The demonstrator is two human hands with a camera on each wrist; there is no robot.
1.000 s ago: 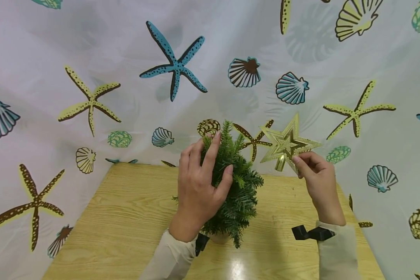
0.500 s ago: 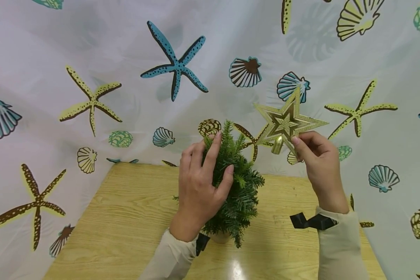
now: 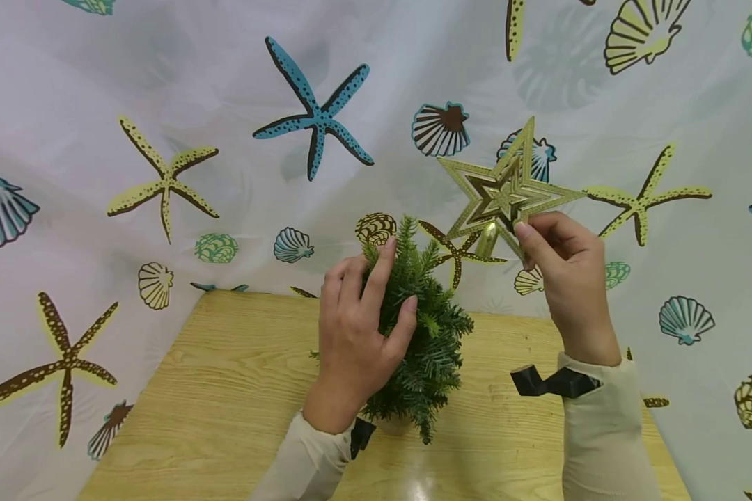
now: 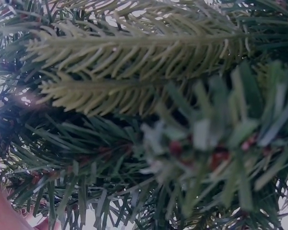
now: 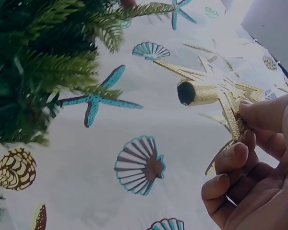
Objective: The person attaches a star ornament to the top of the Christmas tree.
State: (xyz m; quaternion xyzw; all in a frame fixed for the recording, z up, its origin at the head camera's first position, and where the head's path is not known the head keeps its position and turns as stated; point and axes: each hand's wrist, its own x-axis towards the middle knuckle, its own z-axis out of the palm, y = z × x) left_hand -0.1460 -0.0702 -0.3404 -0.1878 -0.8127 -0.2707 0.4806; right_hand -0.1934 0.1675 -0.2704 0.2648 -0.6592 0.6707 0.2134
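Both hands are busy: the left hand (image 3: 357, 334) is curled around the upper branches of the small green artificial fir tree (image 3: 423, 348) standing on the pale wooden counter (image 3: 225, 390), while the right hand (image 3: 560, 264) pinches one lower point of the gold glittered star-shaped tree topper (image 3: 504, 195), held in the air at two o'clock from the treetop. That edge pinch looks thin; the star could twist or slip, and its hollow gold socket tube (image 5: 194, 93) could miss the tip, bending it or tipping the tree.
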